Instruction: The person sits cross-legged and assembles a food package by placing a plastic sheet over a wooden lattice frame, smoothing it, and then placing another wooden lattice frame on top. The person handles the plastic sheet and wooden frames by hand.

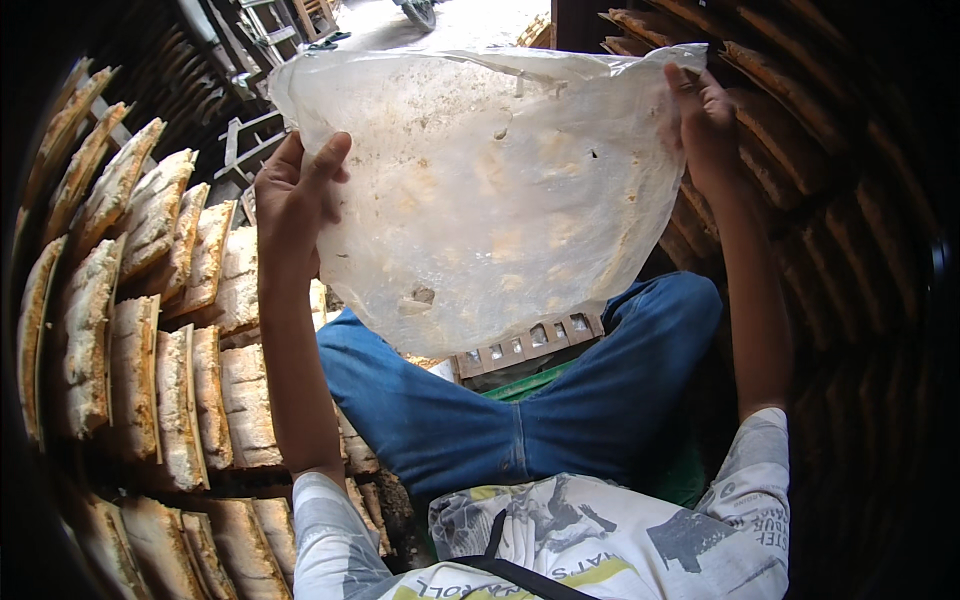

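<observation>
I hold up a large, thin, translucent round sheet [490,190], pale with yellowish patches and a few small holes. My left hand [292,195] grips its left edge, thumb in front of the sheet. My right hand [703,115] pinches its upper right edge. The sheet hangs in front of me, above my knees in blue jeans [520,410]. Its top edge is folded over slightly.
Rows of stacked pale sheets on bamboo racks [150,330] fill the left side. More dark racks with sheets [800,150] curve along the right. A woven tray [530,345] and something green [530,385] lie beyond my knees. Bright ground shows at the top.
</observation>
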`<state>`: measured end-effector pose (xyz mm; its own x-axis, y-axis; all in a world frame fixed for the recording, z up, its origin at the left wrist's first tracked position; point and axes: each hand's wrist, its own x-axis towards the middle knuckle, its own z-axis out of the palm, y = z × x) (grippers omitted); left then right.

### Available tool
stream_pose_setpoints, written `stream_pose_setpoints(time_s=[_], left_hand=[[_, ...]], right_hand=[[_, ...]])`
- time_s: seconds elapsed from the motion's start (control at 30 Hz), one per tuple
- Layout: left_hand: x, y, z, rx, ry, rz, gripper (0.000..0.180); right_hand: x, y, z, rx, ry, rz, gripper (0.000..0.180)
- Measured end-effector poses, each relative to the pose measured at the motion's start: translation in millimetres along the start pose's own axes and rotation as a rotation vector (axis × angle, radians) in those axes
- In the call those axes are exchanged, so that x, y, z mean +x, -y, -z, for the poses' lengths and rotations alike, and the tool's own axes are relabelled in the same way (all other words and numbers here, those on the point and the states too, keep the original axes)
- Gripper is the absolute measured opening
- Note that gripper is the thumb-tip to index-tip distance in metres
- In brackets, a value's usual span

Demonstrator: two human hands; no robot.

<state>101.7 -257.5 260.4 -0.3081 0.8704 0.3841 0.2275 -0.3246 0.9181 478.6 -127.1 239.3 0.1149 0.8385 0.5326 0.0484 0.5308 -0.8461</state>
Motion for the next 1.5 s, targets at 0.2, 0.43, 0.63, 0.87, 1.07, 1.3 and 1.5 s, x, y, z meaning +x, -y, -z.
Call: stream_pose_setpoints(time_s=[0.2, 0.43, 0.63, 0.87, 1.07, 1.3, 1.5], left_hand=[[42.1, 57.8, -25.8, 0.139, 0.038, 0.144, 0.031], [105.7, 183.8, -36.4, 0.099, 0.080, 0.327, 0.038], [145.0, 298.0, -49.1, 0.247, -0.018, 0.408, 0.046], [180.4, 415.2, -50.4, 0.415, -0.010, 0.400, 0.053], [181.0, 484.3, -56.3, 0.483, -0.124, 0.440, 0.076], [62.4, 543.3, -36.7, 0.417, -0.092, 0.868, 0.086], [13.0, 515.7, -6.1, 0.249, 0.014, 1.150, 0.086]], right_hand=[[29.9, -74.0, -17.1, -0.098, 0.120, -0.263, 0.031], [62.8, -211.2, -63.0, -0.160, 0.123, -0.402, 0.031], [78.3, -306.5, -90.1, -0.465, 0.103, -0.341, 0.036], [98.2, -415.6, -125.1, -0.479, 0.156, -0.242, 0.029], [83.8, -485.7, -144.7, -0.721, -0.025, -0.188, 0.039], [-28.6, -534.8, -30.5, -0.854, 0.305, -0.512, 0.051], [-70.4, -478.5, 18.8, -0.734, 0.640, -1.290, 0.048]])
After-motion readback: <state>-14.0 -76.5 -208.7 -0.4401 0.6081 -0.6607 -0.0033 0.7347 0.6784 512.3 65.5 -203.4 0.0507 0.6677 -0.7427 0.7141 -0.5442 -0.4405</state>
